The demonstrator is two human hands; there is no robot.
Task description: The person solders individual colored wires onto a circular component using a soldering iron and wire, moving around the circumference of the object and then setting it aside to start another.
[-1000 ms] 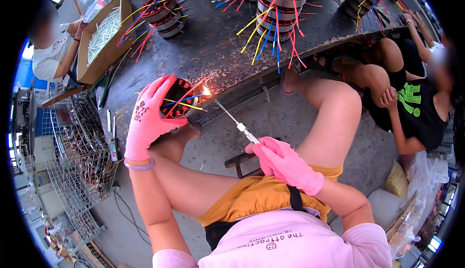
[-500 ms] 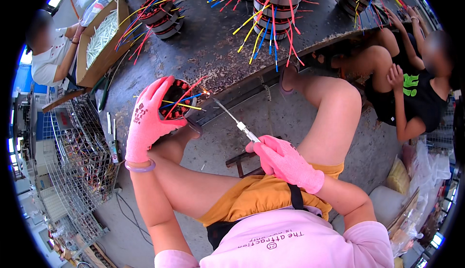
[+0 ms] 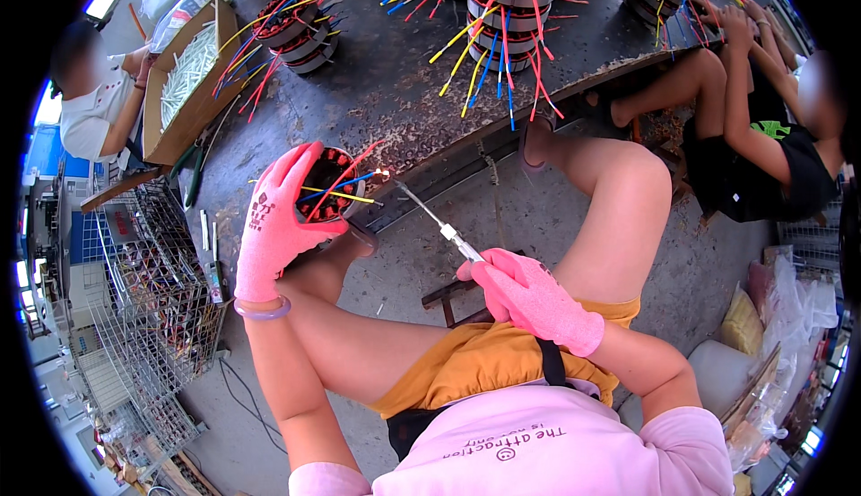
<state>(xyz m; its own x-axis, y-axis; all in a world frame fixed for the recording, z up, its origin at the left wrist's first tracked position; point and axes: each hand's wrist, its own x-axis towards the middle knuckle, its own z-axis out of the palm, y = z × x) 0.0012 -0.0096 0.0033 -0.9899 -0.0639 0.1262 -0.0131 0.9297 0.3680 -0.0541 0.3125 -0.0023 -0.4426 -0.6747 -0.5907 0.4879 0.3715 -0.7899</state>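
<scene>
Clearly, left fingers [image 3: 294, 164] and thumb [image 3: 328, 229] flank the stator [image 3: 324, 173].

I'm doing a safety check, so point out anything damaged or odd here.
The bench's front edge looks damaged: its dark surface is worn into rough brownish patches. A small glow at the tip of the blue wire, near the thin tool in the right hand, also stands out: it looks like flame.

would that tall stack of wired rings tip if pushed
The stack stands several layers tall, so a high shove might tip it. Its grey rings look metallic, so it is probably heavy. Its wires jut outward, so they are likely springy rather than limp.
</scene>
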